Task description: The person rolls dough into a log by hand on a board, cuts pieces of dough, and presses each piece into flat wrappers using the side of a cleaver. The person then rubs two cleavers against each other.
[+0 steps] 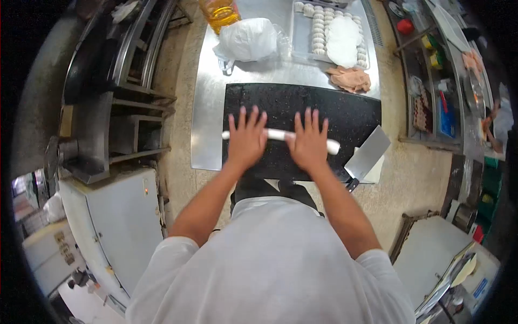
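Dough roll point(278, 134) lies on the black board point(291, 100), just left of a cleaver point(372, 148) at the near right. The left hand point(248, 137) and right hand point(308, 140) rest palm down across it, fingers spread apart. Beyond the board lies a crumpled peach cloth point(350, 79) at right; farther, a white plastic bag point(248, 40) at left, a tray point(301, 35) of round white pieces point(318, 32) at right, and a bottle point(218, 13) at far left.

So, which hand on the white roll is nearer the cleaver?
The right hand, on the half of the white roll toward the cleaver; the left hand is over the farther half.
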